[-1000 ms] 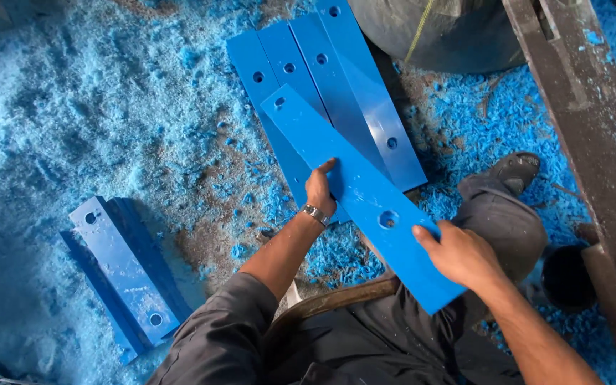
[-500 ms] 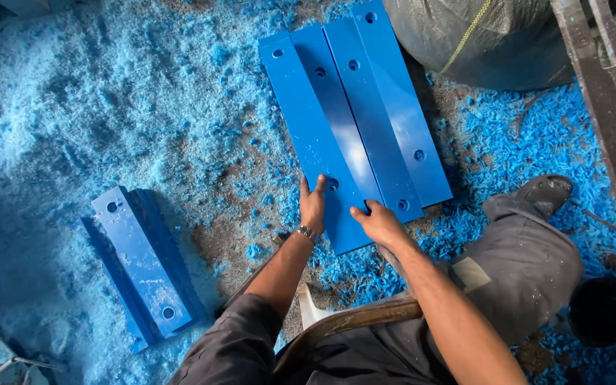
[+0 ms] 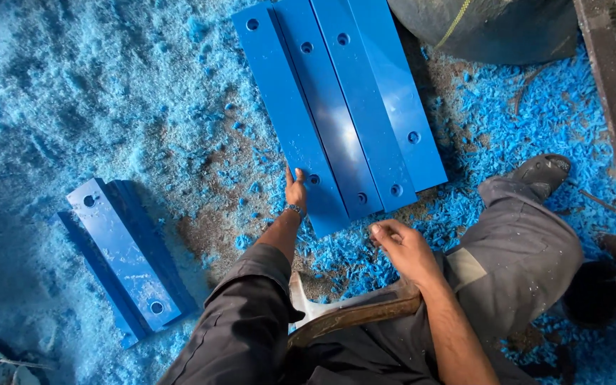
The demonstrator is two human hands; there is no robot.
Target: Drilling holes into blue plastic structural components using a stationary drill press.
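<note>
Three blue slabs [image 3: 344, 107] lie together; my left hand [image 3: 296, 191] touches the nearest, right hand [image 3: 404, 249] loosely curled, empty.

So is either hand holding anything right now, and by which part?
Nothing is held. The left hand lies flat on the near left edge of the leftmost blue bar; the right hand hovers empty over the shavings.

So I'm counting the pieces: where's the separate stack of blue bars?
In the head view, the stack of blue bars lies on the shavings at lower left, apart from the row of blue bars that the left hand touches.
</note>
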